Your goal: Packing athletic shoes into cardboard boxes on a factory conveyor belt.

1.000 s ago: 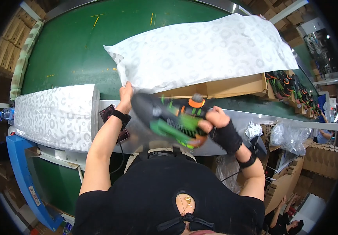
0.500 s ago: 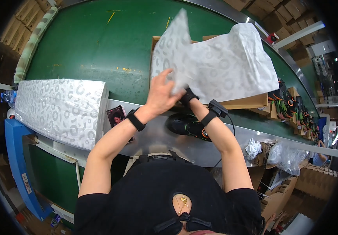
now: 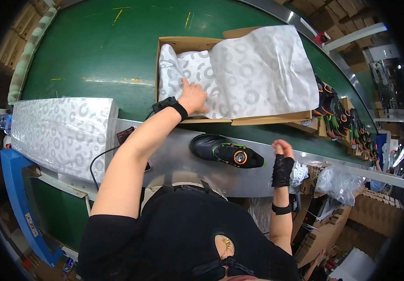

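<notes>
A sheet of white tissue paper with grey ring and dash prints (image 3: 258, 70) lines an open brown cardboard box (image 3: 164, 42) and drapes over its right part. My left hand (image 3: 194, 97) presses on the paper at the left part of the box, fingers spread. On the metal ledge in front lies a black shoe with green and orange trim and a round dial (image 3: 225, 151). To its right hovers my right hand (image 3: 282, 151), wrapped in a black wrist band, fingers loosely bent and nothing visible in them. Crumpled white paper (image 3: 298, 173) is beside that hand.
A plastic-wrapped stack of the same printed paper (image 3: 64, 136) stands at the left, next to a blue frame (image 3: 21, 201). A phone (image 3: 125, 135) lies partly under my left arm. More shoes (image 3: 337, 112) line the green belt (image 3: 99, 56) at the right. Clear plastic bags (image 3: 337, 185) hang at lower right.
The raised left part of the tissue paper has come down into the box. My right hand has left it and moved right and nearer, uncovering the shoe. My left hand now rests on the paper.
</notes>
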`<action>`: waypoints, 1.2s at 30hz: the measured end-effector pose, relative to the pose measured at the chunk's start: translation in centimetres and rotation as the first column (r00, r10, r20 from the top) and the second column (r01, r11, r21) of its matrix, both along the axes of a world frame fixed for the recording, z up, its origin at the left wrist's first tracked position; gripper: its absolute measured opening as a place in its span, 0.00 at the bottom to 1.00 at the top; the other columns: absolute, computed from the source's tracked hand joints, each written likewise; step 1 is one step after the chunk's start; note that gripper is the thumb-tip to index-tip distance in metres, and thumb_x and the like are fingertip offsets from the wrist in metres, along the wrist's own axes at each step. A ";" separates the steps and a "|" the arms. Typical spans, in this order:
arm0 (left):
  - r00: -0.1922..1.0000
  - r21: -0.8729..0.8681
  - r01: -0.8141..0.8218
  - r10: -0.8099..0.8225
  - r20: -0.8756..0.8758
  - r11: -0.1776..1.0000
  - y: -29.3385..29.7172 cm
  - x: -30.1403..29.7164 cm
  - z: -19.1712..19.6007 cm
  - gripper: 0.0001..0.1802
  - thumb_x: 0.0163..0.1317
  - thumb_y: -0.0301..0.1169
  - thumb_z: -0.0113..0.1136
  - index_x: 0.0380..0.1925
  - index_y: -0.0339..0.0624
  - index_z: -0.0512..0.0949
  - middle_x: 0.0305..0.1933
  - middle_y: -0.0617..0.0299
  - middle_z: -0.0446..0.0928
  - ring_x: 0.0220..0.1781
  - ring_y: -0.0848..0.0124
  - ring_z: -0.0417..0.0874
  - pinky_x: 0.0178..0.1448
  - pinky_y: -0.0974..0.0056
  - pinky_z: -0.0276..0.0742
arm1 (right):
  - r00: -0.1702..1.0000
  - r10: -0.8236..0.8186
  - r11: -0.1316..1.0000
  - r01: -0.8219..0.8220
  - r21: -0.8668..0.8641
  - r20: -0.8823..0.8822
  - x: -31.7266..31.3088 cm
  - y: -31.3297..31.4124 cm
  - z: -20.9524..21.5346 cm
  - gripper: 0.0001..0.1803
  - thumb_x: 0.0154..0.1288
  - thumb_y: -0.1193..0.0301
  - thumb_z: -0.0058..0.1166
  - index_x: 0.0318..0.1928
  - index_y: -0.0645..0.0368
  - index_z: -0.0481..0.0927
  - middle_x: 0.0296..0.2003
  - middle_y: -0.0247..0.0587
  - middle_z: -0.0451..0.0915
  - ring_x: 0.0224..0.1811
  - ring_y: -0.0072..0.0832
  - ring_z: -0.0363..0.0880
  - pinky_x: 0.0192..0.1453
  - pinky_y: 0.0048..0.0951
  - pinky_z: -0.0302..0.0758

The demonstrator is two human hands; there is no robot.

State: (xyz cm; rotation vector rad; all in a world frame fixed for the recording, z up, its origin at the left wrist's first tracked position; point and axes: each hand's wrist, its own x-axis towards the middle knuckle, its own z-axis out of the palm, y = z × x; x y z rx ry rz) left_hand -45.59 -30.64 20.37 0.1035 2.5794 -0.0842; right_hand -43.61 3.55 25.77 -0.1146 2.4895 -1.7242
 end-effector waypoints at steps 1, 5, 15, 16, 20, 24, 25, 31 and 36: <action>0.904 0.200 0.038 0.052 -0.424 0.979 0.2 0.6 -1.4 0.28 0.45 0.52 0.59 0.42 0.46 0.76 0.46 0.54 0.72 0.53 0.55 0.69 0.58 0.37 0.49 | 0.983 -0.007 0.996 -0.008 0.084 0.182 0.4 1.2 -1.4 0.14 0.62 0.69 0.47 0.46 0.61 0.72 0.39 0.37 0.76 0.40 0.24 0.75 0.42 0.22 0.71; 0.937 0.803 0.057 0.247 -0.249 0.593 2.8 4.6 3.4 0.32 0.42 0.56 0.62 0.38 0.38 0.75 0.39 0.51 0.74 0.43 0.57 0.75 0.45 0.57 0.70 | 0.852 0.290 0.947 -0.320 -0.003 0.436 1.0 3.0 -8.4 0.20 0.61 0.59 0.49 0.47 0.61 0.72 0.38 0.35 0.76 0.41 0.22 0.73 0.42 0.24 0.71; 0.742 0.923 -0.283 0.550 0.384 -0.262 5.2 13.8 4.2 0.34 0.40 0.28 0.71 0.49 0.33 0.66 0.47 0.60 0.73 0.49 0.73 0.73 0.56 0.66 0.67 | 0.308 0.736 0.666 -0.175 -0.725 0.603 -3.0 -6.2 -0.9 0.25 0.63 0.51 0.42 0.46 0.62 0.71 0.36 0.39 0.76 0.33 0.27 0.75 0.31 0.24 0.73; 0.731 0.926 -0.277 0.569 0.376 -0.255 5.1 13.8 4.6 0.34 0.40 0.28 0.71 0.49 0.33 0.66 0.47 0.60 0.73 0.49 0.73 0.73 0.56 0.66 0.67 | 0.293 0.750 0.653 -0.189 -0.734 0.592 -2.9 -6.6 -0.9 0.25 0.63 0.51 0.42 0.46 0.62 0.71 0.36 0.39 0.76 0.33 0.27 0.75 0.31 0.24 0.73; 0.625 0.943 -0.156 0.710 0.326 -0.295 4.0 12.6 5.7 0.35 0.40 0.31 0.71 0.49 0.33 0.65 0.45 0.58 0.74 0.47 0.71 0.74 0.55 0.66 0.67 | 0.604 0.535 0.840 -0.308 -0.447 0.590 -3.4 -7.4 -1.6 0.25 0.58 0.59 0.53 0.50 0.64 0.68 0.44 0.44 0.74 0.45 0.29 0.75 0.44 0.27 0.72; 0.363 0.900 0.090 0.855 0.370 -0.427 1.6 7.7 6.4 0.32 0.48 0.39 0.66 0.48 0.31 0.64 0.45 0.55 0.73 0.42 0.71 0.77 0.44 0.66 0.75 | 0.804 0.348 0.897 -0.135 -0.421 0.483 -3.8 -9.6 -2.3 0.24 0.50 0.61 0.60 0.45 0.62 0.71 0.39 0.38 0.74 0.39 0.25 0.75 0.41 0.25 0.72; 0.316 0.881 0.108 0.856 0.408 -0.460 0.7 5.9 6.0 0.31 0.49 0.40 0.65 0.47 0.31 0.66 0.43 0.55 0.74 0.41 0.71 0.77 0.43 0.66 0.75 | 0.813 0.335 0.894 -0.115 -0.433 0.476 -3.8 -9.9 -2.6 0.20 0.51 0.65 0.60 0.42 0.61 0.72 0.38 0.37 0.74 0.41 0.26 0.74 0.41 0.27 0.73; 0.242 0.762 -0.223 0.723 0.647 -0.608 -0.2 -1.6 0.2 0.27 0.56 0.43 0.56 0.45 0.31 0.68 0.41 0.51 0.74 0.38 0.61 0.78 0.38 0.57 0.76 | 0.959 0.246 0.954 -0.214 -0.210 0.140 -1.4 -9.5 -4.1 0.08 0.50 0.71 0.56 0.24 0.64 0.73 0.23 0.35 0.73 0.28 0.24 0.71 0.35 0.26 0.69; 0.410 0.690 -0.710 0.712 0.571 -0.144 4.2 -3.0 1.6 0.24 0.60 0.37 0.49 0.49 0.28 0.65 0.47 0.46 0.71 0.40 0.55 0.78 0.36 0.54 0.79 | 0.997 0.035 0.968 -0.051 -0.246 -0.065 -1.6 -8.3 -4.5 0.23 0.46 0.77 0.55 0.46 0.66 0.67 0.38 0.43 0.73 0.41 0.32 0.71 0.49 0.29 0.66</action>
